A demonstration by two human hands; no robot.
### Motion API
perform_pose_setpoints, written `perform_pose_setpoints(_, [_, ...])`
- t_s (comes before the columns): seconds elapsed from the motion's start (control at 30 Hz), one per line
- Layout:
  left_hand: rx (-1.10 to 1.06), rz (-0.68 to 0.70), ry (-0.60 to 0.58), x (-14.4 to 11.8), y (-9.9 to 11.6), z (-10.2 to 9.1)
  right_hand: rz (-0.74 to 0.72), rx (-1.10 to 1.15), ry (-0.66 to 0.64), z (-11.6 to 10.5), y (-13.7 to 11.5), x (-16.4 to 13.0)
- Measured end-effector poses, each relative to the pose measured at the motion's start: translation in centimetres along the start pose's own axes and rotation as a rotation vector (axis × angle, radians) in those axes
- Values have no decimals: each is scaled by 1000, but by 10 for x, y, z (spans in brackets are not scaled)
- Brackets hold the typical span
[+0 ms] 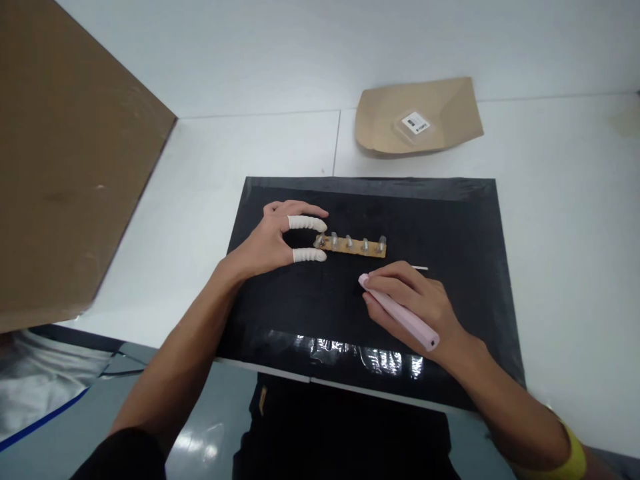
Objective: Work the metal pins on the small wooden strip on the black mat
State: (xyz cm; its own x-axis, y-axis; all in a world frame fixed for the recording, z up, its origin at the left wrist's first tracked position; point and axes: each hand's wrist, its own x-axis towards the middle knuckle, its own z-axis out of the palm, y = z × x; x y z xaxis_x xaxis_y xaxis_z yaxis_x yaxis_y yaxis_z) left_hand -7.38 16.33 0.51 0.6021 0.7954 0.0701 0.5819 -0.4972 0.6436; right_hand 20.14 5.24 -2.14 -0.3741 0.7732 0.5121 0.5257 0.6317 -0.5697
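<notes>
My left hand [273, 240] wears white finger cots on thumb and index finger. Those two fingertips close on the left end of a narrow tan strip [357, 249], one at each long edge. Several small clear, shiny pieces stand in a row along the strip; what they are I cannot make out. In my right hand [415, 300] is a pink pen-shaped tool [403, 315], its tip pointing up and left, apart from the strip. A thin white stick [421, 268] lies on the black mat [300, 307], partly hidden behind my right hand.
Behind the mat, a brown paper tray [435, 100] holds a clear plastic case [413, 127] with a white label. A large brown board [75, 153] stands at the left of the white table [565, 233]. The table's front edge runs just below the mat.
</notes>
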Motion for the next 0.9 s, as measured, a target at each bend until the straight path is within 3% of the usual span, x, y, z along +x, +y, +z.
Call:
perform_pose_setpoints(0.27, [-19, 21, -103, -1, -4, -3, 8, -7, 2, 0, 0, 0])
perform_pose_setpoints(0.9, [-39, 10, -40, 1, -8, -1, 8, 21, -16, -1, -1, 2])
